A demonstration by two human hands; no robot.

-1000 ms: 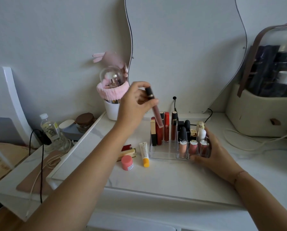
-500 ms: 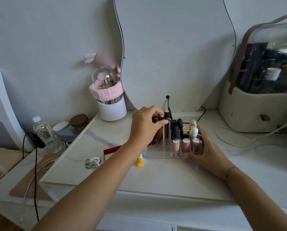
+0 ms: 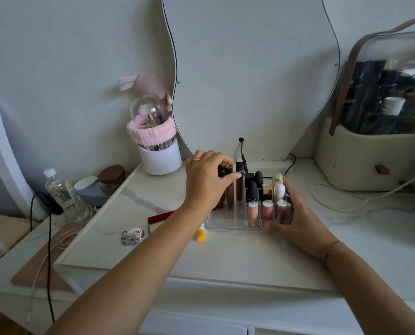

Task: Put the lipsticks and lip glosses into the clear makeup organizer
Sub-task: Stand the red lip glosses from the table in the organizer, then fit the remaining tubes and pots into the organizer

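The clear makeup organizer (image 3: 225, 222) stands on the white vanity top, holding several upright lipsticks and glosses. My left hand (image 3: 207, 182) is over its left compartment, fingers pinched on the cap of a brown lip gloss (image 3: 230, 193) standing inside. A red-brown gloss (image 3: 239, 182) stands just to the right. My right hand (image 3: 295, 218) grips the organizer's right front corner, beside three pink glosses (image 3: 267, 210). A white tube with an orange cap (image 3: 201, 235) and a red flat case (image 3: 159, 217) lie on the top to the left, partly hidden by my left arm.
A keyring (image 3: 133, 235) lies at the left of the top. A white brush holder with a pink band (image 3: 159, 153) stands at the back, beside a wavy mirror (image 3: 250, 68). A beige storage case (image 3: 370, 160) and white cables (image 3: 346, 201) fill the right. A water bottle (image 3: 59, 189) stands far left.
My left hand came down from above with the brown lip gloss and set it upright in the organizer's left compartment. My right hand stayed on the organizer. The view shifted right.
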